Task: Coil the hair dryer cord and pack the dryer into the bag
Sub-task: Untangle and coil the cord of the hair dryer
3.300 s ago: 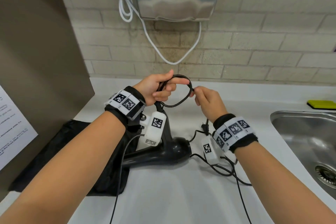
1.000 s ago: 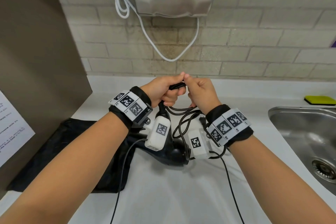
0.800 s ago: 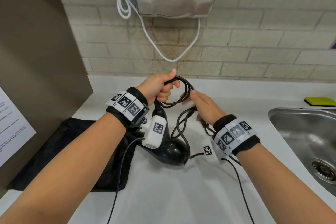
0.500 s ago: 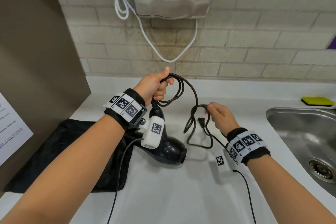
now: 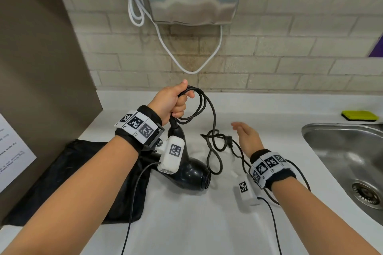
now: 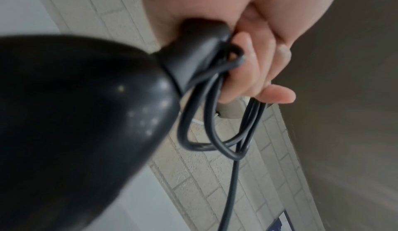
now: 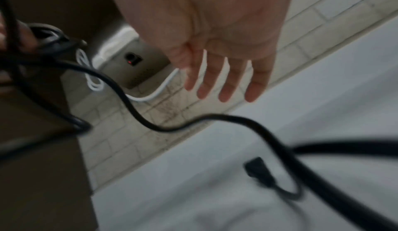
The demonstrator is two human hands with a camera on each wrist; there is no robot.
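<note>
Left hand (image 5: pixel 173 101) grips dryer (image 5: pixel 187 172) handle plus two cord (image 5: pixel 213 114) loops. Right hand (image 5: pixel 247 137) fingers straight, holding nothing. Cord springy, likely uncoils; best pinch near plug (image 5: pixel 229 139).

Both forearms reached forward, bare, each wrist banded. Left hand (image 5: pixel 173 99) was raised, fist closed, thumb on top, fingers (image 6: pixel 247 67) curled round the dryer handle (image 6: pixel 198 47) and loops of cord (image 5: pixel 204 107); grip firm. Right hand (image 5: pixel 247 135) sat lower and to the right, apart from the left, held nothing: palm turned inward, fingers (image 7: pixel 226 79) straight and slightly spread, clear of the tabletop (image 5: pixel 207 223).
</note>
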